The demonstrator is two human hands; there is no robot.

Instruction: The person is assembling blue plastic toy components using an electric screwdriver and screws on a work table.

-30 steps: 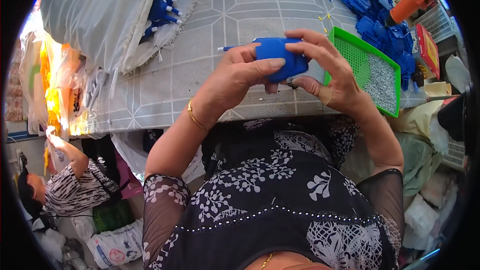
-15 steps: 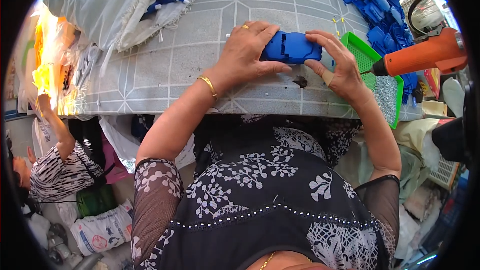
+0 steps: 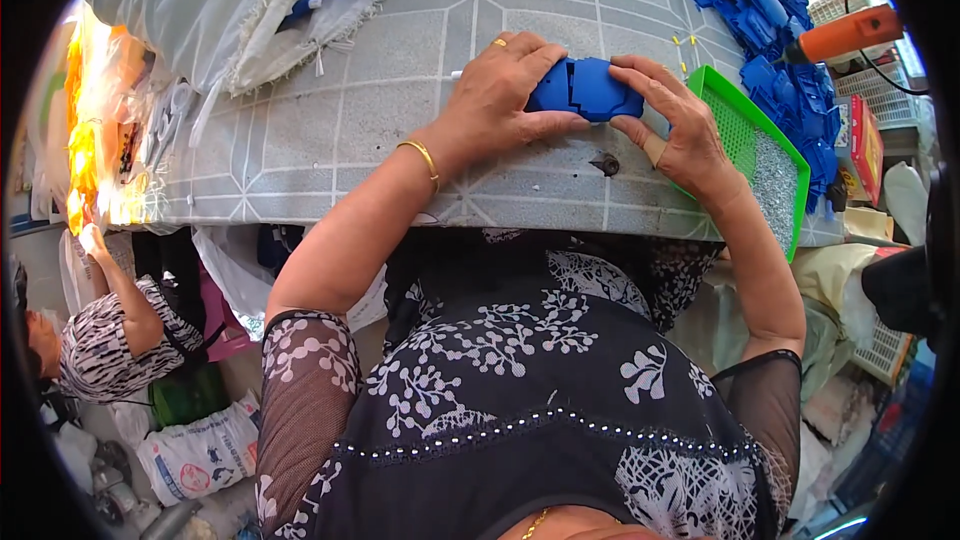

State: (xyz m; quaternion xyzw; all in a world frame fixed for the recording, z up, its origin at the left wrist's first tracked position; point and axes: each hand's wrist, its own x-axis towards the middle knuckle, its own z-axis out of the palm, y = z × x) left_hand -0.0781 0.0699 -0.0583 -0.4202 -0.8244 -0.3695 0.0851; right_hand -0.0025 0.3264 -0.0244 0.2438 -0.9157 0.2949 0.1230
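Note:
Both hands grip a blue plastic casing (image 3: 604,90) low over the grey patterned table. A slanted gap runs across its upper face, between a left and a right section. My left hand (image 3: 505,90) wraps the left end, thumb along the near edge, hiding part of it. A small white tip (image 3: 457,74) pokes out beyond that hand's knuckles. My right hand (image 3: 682,128) pinches the right end between thumb and fingers; a tan strip wraps the thumb.
A green tray (image 3: 802,202) with small metal screws lies right of my right hand. Beyond it spreads a pile of blue plastic parts (image 3: 765,5), with an orange electric screwdriver (image 3: 850,34) hanging above. A white sack (image 3: 200,10) lies far left. A co-worker (image 3: 115,340) is at left.
The orange screwdriver has swung up and away to the far right, off the green tray. The notched opening in the casing's face has narrowed to a slanted gap. Both hands keep their hold.

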